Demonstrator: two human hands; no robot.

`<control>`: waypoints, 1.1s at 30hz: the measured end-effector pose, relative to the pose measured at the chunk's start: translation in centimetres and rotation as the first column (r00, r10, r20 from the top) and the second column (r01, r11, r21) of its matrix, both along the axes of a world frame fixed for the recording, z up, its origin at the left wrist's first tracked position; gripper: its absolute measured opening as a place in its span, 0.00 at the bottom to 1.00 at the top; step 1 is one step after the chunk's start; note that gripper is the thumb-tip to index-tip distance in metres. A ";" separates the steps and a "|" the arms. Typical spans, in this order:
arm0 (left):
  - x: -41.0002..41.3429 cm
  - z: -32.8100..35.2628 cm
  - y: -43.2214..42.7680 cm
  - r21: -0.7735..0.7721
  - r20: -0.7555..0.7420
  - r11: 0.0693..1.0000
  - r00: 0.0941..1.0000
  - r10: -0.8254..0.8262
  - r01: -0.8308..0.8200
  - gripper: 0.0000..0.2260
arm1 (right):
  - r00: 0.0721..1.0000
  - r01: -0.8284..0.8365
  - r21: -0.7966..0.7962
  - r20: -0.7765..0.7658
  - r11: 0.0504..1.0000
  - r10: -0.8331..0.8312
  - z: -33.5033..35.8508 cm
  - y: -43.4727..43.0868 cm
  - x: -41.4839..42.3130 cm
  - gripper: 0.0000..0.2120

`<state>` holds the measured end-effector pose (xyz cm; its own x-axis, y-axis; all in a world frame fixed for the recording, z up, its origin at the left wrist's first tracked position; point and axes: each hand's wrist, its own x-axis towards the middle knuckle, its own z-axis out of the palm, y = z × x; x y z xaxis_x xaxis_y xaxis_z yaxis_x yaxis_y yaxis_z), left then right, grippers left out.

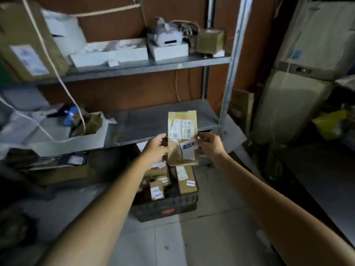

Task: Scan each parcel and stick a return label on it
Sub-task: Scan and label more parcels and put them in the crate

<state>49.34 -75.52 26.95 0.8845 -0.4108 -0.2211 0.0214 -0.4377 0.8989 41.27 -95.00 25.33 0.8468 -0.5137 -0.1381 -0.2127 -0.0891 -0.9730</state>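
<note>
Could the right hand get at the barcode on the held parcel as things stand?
Likely yes: the barcode faces the camera, uncovered, just above the right hand. The left hand grips the parcel at its other edge; the right fingers are busy pinching the return label.

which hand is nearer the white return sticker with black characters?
Right. Right hand pinches the white return sticker; left hand grips the brown cardboard parcel on its opposite edge.

Upright brown parcel with barcoded shipping label, white return label on its lower right
</note>
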 end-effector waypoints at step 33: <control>19.3 -48.5 0.6 0.116 -0.599 0.962 0.755 0.266 -0.247 0.20 | 0.792 -0.132 0.107 -0.587 0.985 0.170 -47.6 1.3 22.1 0.11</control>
<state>68.67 -74.89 -21.57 0.6354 -0.1731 -0.7525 0.6699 -0.3612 0.6487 63.39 -93.69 -22.22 0.6555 -0.3616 -0.6630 -0.7372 -0.1163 -0.6655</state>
